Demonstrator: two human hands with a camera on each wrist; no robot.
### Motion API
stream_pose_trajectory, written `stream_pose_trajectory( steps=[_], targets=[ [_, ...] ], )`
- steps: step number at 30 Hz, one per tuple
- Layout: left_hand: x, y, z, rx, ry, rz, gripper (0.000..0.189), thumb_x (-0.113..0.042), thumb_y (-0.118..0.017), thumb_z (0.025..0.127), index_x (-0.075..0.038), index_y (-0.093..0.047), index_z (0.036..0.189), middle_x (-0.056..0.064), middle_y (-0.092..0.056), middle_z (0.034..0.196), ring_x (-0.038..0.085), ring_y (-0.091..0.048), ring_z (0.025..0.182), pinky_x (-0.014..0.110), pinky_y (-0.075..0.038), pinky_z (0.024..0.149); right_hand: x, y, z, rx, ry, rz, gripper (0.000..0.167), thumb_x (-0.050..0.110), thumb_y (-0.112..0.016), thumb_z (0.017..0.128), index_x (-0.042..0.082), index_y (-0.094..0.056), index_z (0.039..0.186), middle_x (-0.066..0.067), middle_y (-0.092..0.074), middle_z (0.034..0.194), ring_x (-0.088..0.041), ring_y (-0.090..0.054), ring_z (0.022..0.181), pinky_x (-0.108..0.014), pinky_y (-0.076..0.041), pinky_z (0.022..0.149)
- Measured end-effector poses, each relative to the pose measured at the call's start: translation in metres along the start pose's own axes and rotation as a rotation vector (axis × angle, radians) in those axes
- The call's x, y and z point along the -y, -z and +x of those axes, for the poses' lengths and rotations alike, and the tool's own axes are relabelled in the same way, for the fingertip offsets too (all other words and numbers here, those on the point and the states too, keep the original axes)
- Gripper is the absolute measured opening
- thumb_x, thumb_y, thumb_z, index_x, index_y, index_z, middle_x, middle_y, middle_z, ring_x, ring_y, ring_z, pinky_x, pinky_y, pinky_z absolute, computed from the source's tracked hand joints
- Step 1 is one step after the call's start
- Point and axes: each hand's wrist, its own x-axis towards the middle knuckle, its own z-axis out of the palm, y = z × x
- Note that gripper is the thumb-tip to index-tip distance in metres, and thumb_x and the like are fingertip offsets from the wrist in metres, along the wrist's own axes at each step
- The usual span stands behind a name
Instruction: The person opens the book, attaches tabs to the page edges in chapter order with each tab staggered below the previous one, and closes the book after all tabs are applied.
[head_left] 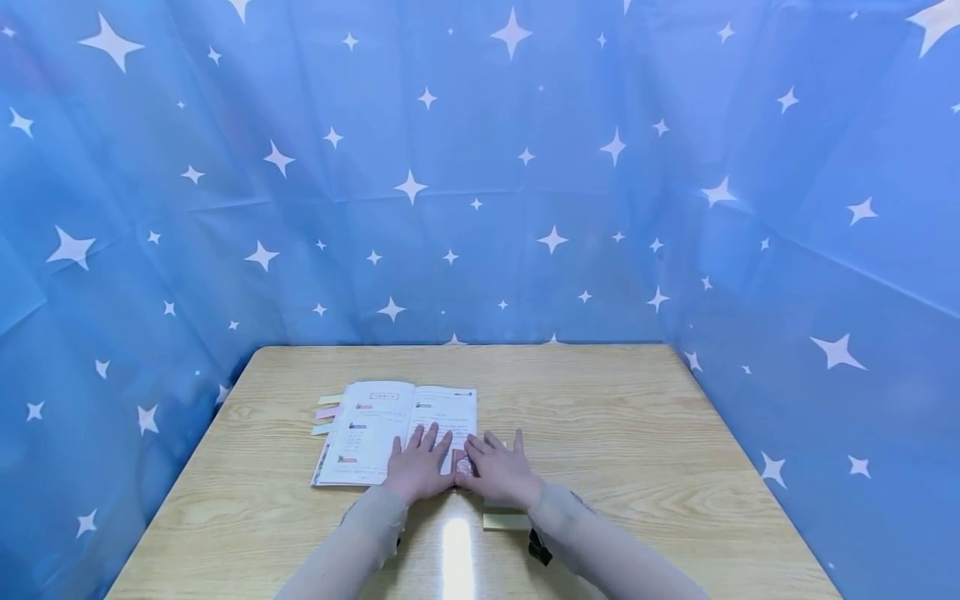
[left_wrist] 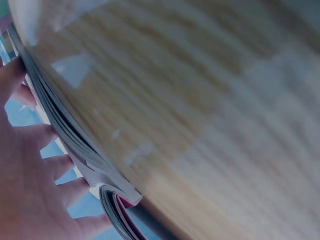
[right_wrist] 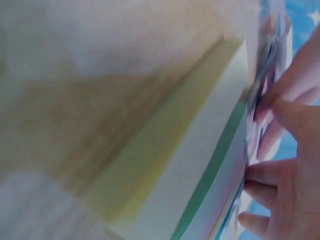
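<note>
An open book with printed pages lies at the left of the table, colored tabs sticking out of its left edge. My left hand rests with spread fingers on the lower part of its right page. In the left wrist view, those fingers reach along the book's thick edge. My right hand lies beside it with fingers extended, its fingertips at curved page edges in the right wrist view. Between the hands shows a small reddish-brown printed piece. Yellow, white and green paper strips lie beneath my right hand.
The wooden table reaches back to a blue curtain with white stars, which also hangs along both sides. A yellow strip shows near my right wrist, beside a small black object. Light glares on the table's front.
</note>
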Motion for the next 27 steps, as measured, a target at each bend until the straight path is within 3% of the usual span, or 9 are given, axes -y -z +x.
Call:
stream_pose_trajectory(
  steps=[8, 22, 27],
  targets=[
    [0.001, 0.000, 0.002, 0.023, 0.011, 0.010, 0.079, -0.066, -0.047, 0.089, -0.021, -0.033, 0.152, 0.008, -0.022, 0.159, 0.035, -0.015, 0.145, 0.064, -0.009, 0.112, -0.001, -0.004, 0.005, 0.004, -0.010, -0.017, 0.073, 0.064, -0.032, 0.096, 0.012, -0.043, 0.147, -0.002, -0.036, 0.153, -0.030, -0.027, 0.142, -0.073, -0.003, 0.106],
    [-0.002, 0.004, 0.000, 0.041, 0.027, -0.008, 0.080, -0.068, -0.046, 0.089, -0.020, -0.034, 0.152, 0.010, -0.023, 0.159, 0.036, -0.016, 0.145, 0.065, -0.009, 0.112, 0.007, -0.004, -0.026, 0.002, 0.004, -0.036, 0.073, 0.067, -0.036, 0.094, 0.015, -0.047, 0.145, 0.001, -0.044, 0.148, -0.029, -0.031, 0.141, -0.072, -0.011, 0.107],
    [-0.002, 0.004, -0.002, 0.036, 0.017, -0.012, 0.080, -0.068, -0.047, 0.089, -0.020, -0.036, 0.151, 0.010, -0.024, 0.158, 0.036, -0.017, 0.145, 0.066, -0.010, 0.111, 0.008, -0.003, -0.022, -0.008, -0.001, -0.036, 0.072, 0.066, -0.034, 0.095, 0.016, -0.048, 0.144, 0.001, -0.045, 0.147, -0.030, -0.029, 0.141, -0.072, -0.010, 0.107]
  ],
)
